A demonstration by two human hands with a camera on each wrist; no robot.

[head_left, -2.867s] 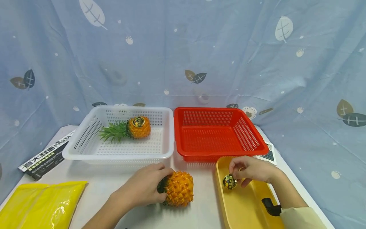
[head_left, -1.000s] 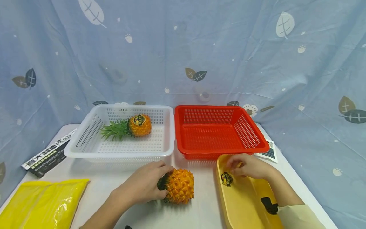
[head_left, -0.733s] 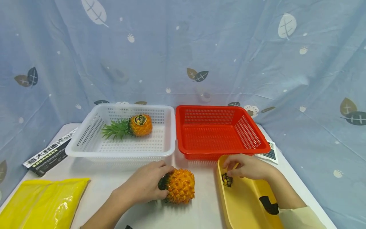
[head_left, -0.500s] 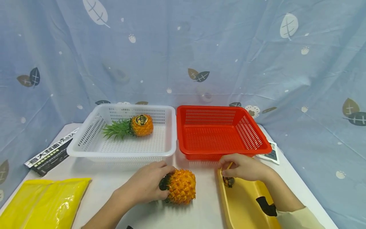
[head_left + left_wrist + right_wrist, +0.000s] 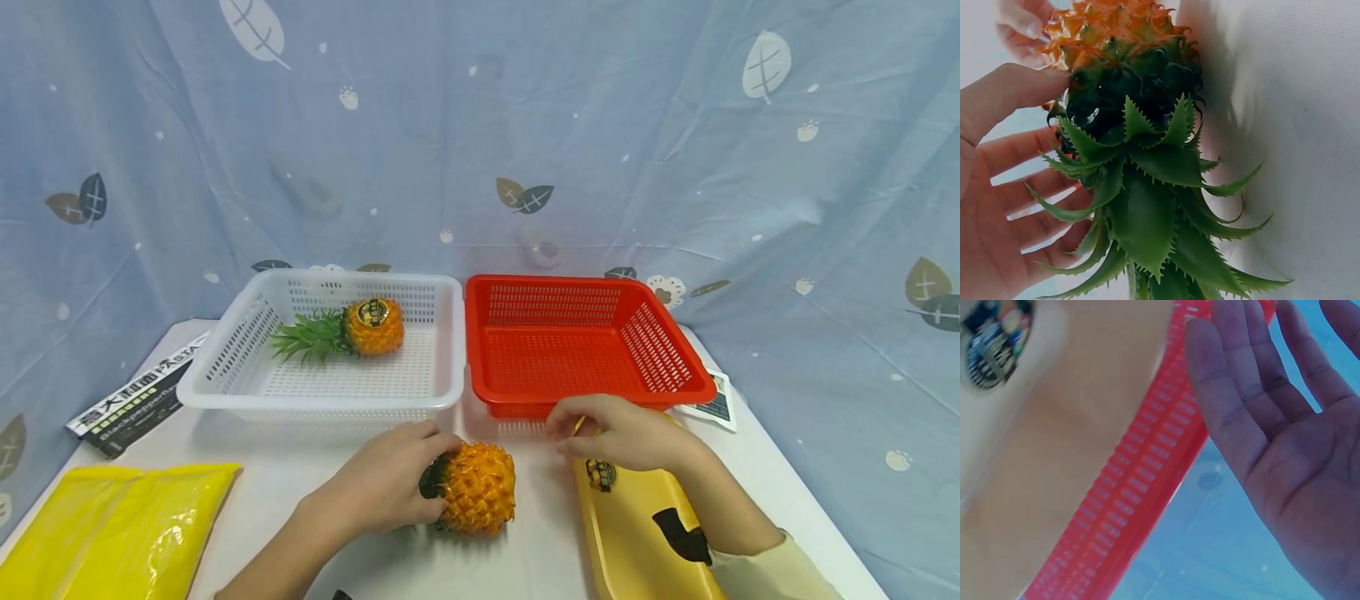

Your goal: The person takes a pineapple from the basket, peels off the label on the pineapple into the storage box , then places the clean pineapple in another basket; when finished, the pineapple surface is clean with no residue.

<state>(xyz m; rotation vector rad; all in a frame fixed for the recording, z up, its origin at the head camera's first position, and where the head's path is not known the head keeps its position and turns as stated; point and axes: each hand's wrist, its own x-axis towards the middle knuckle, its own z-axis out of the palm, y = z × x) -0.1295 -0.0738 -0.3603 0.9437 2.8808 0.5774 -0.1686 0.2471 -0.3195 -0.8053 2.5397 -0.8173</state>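
White basket (image 5: 322,403) is holding pineapple A (image 5: 377,329); left hand (image 5: 381,482) is gripping pineapple B (image 5: 482,490) outside. Empty right hand (image 5: 630,435) is hovering by yellow tray (image 5: 628,521) corner.

The head view crops the yellow tray (image 5: 630,525) at five o'clock; the right wrist's blurs the sticker (image 5: 994,353) at ten.

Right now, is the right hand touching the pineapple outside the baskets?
Apart. The head view shows white tabletop between the right hand and the pineapple.
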